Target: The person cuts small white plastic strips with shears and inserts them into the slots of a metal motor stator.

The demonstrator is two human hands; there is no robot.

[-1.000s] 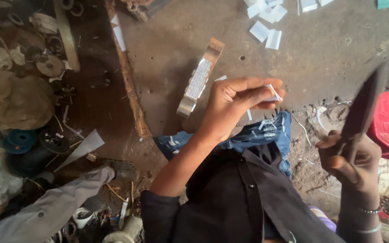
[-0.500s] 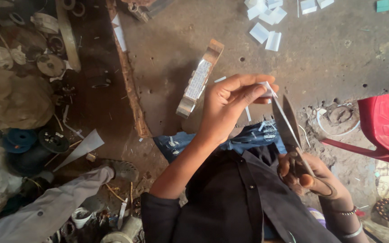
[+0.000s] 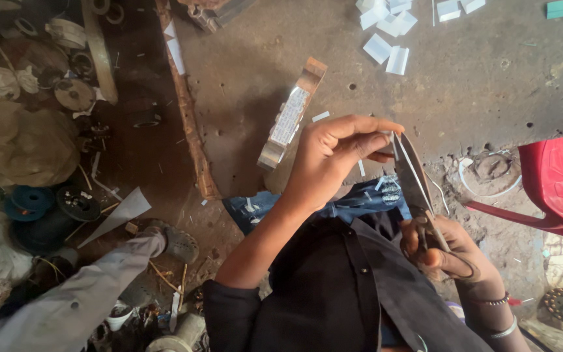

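Metal shears (image 3: 414, 177) gripped in right hand (image 3: 447, 251), left hand (image 3: 333, 156) pinching small white strip (image 3: 393, 142)

Red plastic chair (image 3: 558, 186) at right. White cut pieces (image 3: 386, 26) scattered on concrete floor (image 3: 477, 85). Metal strip (image 3: 291, 117) lying mid-floor. Blue spools (image 3: 30, 202) and scrap at left, beside another person's grey trouser leg (image 3: 66, 306).

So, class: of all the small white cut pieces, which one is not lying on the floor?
The white piece pinched in the left hand, at the shears.
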